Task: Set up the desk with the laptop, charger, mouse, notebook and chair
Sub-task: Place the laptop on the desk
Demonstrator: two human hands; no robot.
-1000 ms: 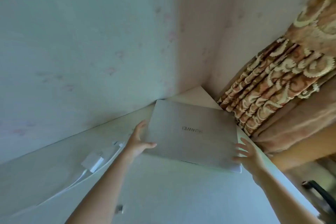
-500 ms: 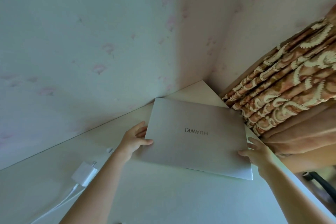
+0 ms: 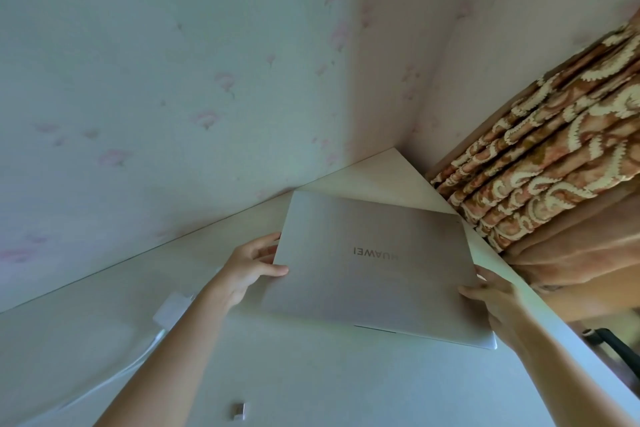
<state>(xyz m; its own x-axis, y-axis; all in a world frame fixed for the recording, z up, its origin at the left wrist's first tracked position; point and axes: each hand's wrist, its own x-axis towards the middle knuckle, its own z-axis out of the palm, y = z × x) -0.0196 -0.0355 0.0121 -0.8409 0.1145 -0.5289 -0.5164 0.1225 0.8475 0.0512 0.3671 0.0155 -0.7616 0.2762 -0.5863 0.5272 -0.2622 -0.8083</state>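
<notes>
A closed silver laptop (image 3: pixel 374 263) with its logo facing away from me lies at an angle near the far right corner of the white desk (image 3: pixel 311 374). My left hand (image 3: pixel 252 267) grips its left edge, thumb on the lid. My right hand (image 3: pixel 495 295) holds its right edge near the front corner. A white charger brick (image 3: pixel 171 310) with its white cable (image 3: pixel 114 378) lies on the desk to the left, partly hidden by my left forearm. Mouse and notebook are not in view.
Pale flowered walls (image 3: pixel 173 97) meet behind the desk corner. A patterned brown curtain (image 3: pixel 554 166) hangs close to the desk's right edge. A black chair part (image 3: pixel 616 350) shows at lower right. A small white plug piece (image 3: pixel 238 411) lies near the front.
The laptop has shifted slightly toward me and both hands have tightened on its side edges. The view has tilted, so the charger now sits partly behind my left forearm.
</notes>
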